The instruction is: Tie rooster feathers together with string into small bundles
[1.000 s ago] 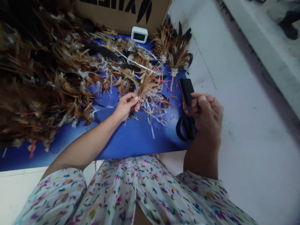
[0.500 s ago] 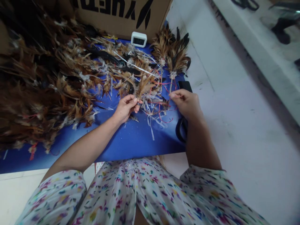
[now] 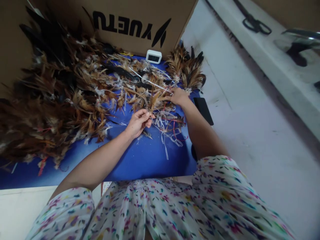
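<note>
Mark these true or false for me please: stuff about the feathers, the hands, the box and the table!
1. The left hand pinches a wispy brown feather tuft near its base. True.
2. The flat black rectangular phone is in the right hand. False: it lies to the right of that arm, and the hand is over at the feathers.
3. A small white box-shaped display stands in front of the brown cardboard box. True.
4. The smooth tabletop is yellow. False: it is blue.
5. The cardboard box has black letters on it. True.
</note>
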Demonstrator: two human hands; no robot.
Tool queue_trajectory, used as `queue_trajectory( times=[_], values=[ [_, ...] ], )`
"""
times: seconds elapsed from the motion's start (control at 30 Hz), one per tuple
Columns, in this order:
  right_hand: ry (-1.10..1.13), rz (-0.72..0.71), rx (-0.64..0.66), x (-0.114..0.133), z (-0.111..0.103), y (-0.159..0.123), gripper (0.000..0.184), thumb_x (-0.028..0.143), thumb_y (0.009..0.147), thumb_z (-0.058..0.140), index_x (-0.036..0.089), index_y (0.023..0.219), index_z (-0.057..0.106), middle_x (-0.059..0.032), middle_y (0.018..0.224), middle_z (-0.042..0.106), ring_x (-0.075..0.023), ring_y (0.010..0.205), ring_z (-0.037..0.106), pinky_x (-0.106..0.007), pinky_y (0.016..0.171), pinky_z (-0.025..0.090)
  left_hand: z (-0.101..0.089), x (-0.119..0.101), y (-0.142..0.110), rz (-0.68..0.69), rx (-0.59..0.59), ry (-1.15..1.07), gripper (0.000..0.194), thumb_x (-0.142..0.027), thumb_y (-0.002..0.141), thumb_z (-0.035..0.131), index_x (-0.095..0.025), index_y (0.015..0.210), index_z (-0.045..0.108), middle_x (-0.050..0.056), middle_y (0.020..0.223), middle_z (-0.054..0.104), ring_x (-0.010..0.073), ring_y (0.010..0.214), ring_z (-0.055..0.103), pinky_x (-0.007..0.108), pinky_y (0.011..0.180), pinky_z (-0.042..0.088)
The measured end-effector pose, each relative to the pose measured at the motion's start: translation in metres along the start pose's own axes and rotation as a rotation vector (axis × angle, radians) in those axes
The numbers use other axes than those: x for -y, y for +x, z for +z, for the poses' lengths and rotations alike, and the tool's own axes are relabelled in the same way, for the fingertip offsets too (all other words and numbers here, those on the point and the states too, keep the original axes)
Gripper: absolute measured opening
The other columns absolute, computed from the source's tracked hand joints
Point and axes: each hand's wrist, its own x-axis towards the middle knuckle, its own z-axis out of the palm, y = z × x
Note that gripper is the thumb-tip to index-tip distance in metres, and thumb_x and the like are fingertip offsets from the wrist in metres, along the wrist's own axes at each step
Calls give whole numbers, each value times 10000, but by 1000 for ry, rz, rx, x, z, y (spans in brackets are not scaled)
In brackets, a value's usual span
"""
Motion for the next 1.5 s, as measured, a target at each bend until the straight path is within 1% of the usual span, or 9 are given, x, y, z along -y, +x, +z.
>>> queue_trajectory(
  times=[0.1, 0.37, 0.5, 0.67, 0.83, 0.97, 1.17, 1.3, 1.5],
  values=[
    [-109, 70, 83, 17, -1, -11, 239, 258, 868, 621, 148, 1048, 734, -171, 1047, 740, -324, 999, 681, -417, 863, 506, 1, -1, 0, -9, -1, -10, 480, -406, 615, 906, -154, 704, 508, -5, 717, 716, 50, 433, 552, 166, 414, 428],
    [-14, -209, -31, 42, -1, -49, 297, 180, 941, 452, 148, 1133, 676, -151, 1186, 704, -301, 1135, 642, -424, 970, 496, 1, -1, 0, -2, -6, -20, 453, -394, 626, 901, -150, 703, 527, 3, 720, 712, 55, 441, 549, 170, 414, 424],
    [26, -301, -5, 53, -3, -69, 325, 173, 962, 405, 156, 1174, 651, -135, 1213, 686, -278, 1142, 637, -399, 968, 500, 0, -1, 0, 11, -5, -21, 423, -374, 643, 893, -145, 697, 542, 8, 733, 711, 53, 451, 547, 171, 420, 428],
    [-62, -455, 70, 63, -5, -96, 272, 215, 977, 422, 140, 1110, 647, -161, 1184, 678, -289, 1137, 615, -407, 974, 489, 2, -4, 0, 20, -10, -51, 418, -368, 633, 901, -141, 695, 555, 4, 730, 701, 54, 459, 539, 173, 418, 423],
    [-80, -429, 97, 59, -2, -109, 373, 359, 927, 588, 114, 1208, 593, -198, 1234, 621, -329, 1132, 605, -448, 931, 521, 3, -4, 0, 23, -17, -47, 373, -324, 690, 864, -149, 706, 535, 7, 732, 694, 57, 460, 532, 177, 420, 418],
    [-53, -391, 128, 50, 6, -104, 325, 224, 914, 542, 129, 1221, 597, -191, 1242, 615, -315, 1153, 600, -436, 942, 518, 1, -3, 1, 21, -17, -42, 368, -316, 701, 855, -156, 711, 523, 10, 731, 697, 61, 460, 532, 179, 421, 411],
    [130, -375, 47, 33, 5, -76, 216, 68, 810, 480, 182, 886, 646, -100, 937, 685, -264, 966, 644, -388, 882, 505, 0, -3, 0, 15, -16, -41, 388, -329, 683, 868, -157, 717, 522, 7, 723, 691, 61, 464, 528, 182, 424, 407],
    [303, -241, -157, 22, -15, -47, 105, 116, 770, 581, 221, 769, 586, 7, 713, 567, -190, 713, 559, -349, 744, 472, -1, -2, 1, 22, -10, -34, 397, -341, 687, 866, -158, 710, 515, 7, 730, 691, 61, 468, 531, 186, 428, 408],
    [507, -105, -440, 22, -42, -14, 270, 89, 806, 612, 234, 660, 437, 67, 607, 366, -127, 623, 365, -300, 674, 362, 1, -4, 1, 6, -26, -27, 359, -299, 754, 818, -163, 704, 490, 1, 722, 682, 53, 469, 520, 180, 436, 392]
  ],
)
